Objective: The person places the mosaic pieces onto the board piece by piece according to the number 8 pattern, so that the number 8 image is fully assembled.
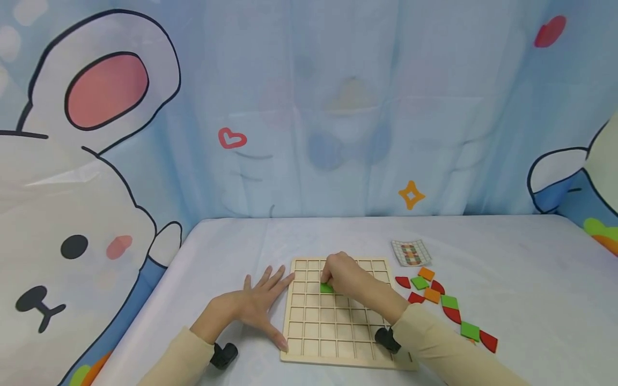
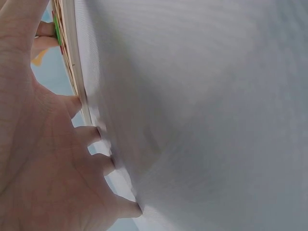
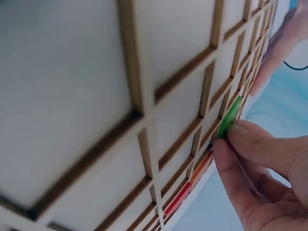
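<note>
A wooden grid board (image 1: 321, 332) lies flat on the white table. My right hand (image 1: 350, 276) is over its upper part and pinches a green square tile (image 3: 230, 117) between thumb and finger, at one of the grid cells. In the right wrist view, a red piece (image 3: 177, 198) and an orange piece (image 3: 198, 172) sit in cells beyond the fingertips; the hand hides them from the head view. My left hand (image 1: 258, 303) is spread with straight fingers, its thumb and index fingertips touching the board's left edge.
Loose orange, green and red tiles lie in a scattered row right of the board, among them an orange square (image 1: 432, 295) and a red quarter circle (image 1: 488, 341). A small pattern card (image 1: 411, 253) rests behind them. A printed curtain (image 1: 338, 107) hangs behind the table.
</note>
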`<state>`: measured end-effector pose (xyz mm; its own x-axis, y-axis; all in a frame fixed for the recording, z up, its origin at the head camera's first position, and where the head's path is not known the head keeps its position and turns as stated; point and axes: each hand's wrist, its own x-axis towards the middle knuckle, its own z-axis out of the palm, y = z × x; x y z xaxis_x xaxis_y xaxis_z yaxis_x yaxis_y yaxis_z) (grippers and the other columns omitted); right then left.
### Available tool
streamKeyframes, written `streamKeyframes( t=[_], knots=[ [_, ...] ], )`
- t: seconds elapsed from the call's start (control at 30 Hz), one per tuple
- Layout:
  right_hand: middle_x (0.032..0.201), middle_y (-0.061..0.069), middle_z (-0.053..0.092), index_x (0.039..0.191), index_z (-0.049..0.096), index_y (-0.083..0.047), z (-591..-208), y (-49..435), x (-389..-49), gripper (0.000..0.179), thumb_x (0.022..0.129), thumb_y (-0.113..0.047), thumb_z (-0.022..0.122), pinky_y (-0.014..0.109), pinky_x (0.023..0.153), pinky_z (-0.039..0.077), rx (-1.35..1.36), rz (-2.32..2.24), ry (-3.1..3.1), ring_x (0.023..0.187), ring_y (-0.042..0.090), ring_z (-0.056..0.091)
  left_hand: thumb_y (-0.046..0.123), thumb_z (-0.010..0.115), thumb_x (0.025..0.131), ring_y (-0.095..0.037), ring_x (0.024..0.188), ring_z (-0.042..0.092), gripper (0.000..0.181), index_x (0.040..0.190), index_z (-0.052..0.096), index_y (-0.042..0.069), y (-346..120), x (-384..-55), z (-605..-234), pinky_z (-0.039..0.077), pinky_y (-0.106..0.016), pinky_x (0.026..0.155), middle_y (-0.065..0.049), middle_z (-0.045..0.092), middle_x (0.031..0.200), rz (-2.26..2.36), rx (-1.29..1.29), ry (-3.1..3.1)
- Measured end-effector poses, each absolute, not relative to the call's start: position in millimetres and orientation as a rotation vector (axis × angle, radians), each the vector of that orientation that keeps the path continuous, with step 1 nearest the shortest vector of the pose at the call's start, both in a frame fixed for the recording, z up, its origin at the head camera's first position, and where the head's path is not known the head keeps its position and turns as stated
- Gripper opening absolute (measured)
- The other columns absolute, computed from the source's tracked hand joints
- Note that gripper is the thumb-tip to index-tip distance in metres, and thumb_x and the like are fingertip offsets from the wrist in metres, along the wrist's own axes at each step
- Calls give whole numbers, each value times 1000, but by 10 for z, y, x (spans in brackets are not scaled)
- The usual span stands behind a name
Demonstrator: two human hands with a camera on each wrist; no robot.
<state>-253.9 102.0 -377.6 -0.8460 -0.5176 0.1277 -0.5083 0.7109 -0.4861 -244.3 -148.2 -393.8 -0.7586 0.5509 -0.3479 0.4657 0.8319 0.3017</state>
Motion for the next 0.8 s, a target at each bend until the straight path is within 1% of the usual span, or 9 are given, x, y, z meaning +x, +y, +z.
streamKeyframes(
  t=[0.17,0.27,0.33,0.43,0.57,0.67,0.8],
  knots=[
    [93,18,78,92,80,8,-3770,1044,-2511,23,84,25,67,39,81,63,-888,-860,2880,100,38,74,61,90,74,-37,161,-8,135,170,3,25,-1481,-2448,-3939,1,-77,118,-11,-6,176,267,756,2589],
    [93,18,78,92,80,8,-3789,1070,-2507,22,83,25,69,35,78,63,-933,-889,2870,96,36,75,61,90,74,-37,161,-8,135,170,4,25,-1484,-2447,-3948,2,-77,118,-11,-5,176,264,754,2591],
    [92,17,78,91,80,8,-3803,1097,-2509,20,82,23,71,32,75,62,-969,-899,2866,91,32,76,61,91,73,-37,161,-7,135,170,4,24,-1486,-2443,-3949,2,-77,118,-11,-5,176,266,755,2594],
    [90,13,77,91,80,6,-3809,1170,-2504,17,82,20,75,27,71,60,-995,-917,2845,82,22,73,60,91,73,-37,161,-7,135,170,5,24,-1491,-2437,-3955,1,-77,118,-11,-5,176,278,754,2594],
    [89,7,74,92,79,2,-3800,1341,-2456,15,84,14,77,25,70,58,-985,-985,2819,79,14,68,60,91,73,-37,161,-7,135,170,6,24,-1492,-2429,-3955,1,-77,118,-12,-4,176,287,755,2596],
    [92,3,73,94,77,-2,-3783,1513,-2390,15,86,11,79,26,73,58,-981,-1038,2811,82,15,68,59,92,72,-37,161,-7,135,170,6,24,-1489,-2427,-3950,1,-77,118,-12,-4,176,291,760,2597],
    [96,2,71,95,75,-3,-3765,1764,-2296,17,86,10,79,27,76,61,-1004,-1065,2786,86,19,70,59,92,73,-37,161,-7,134,170,6,24,-1487,-2432,-3946,0,-77,118,-11,-4,176,298,761,2595]
  ],
)
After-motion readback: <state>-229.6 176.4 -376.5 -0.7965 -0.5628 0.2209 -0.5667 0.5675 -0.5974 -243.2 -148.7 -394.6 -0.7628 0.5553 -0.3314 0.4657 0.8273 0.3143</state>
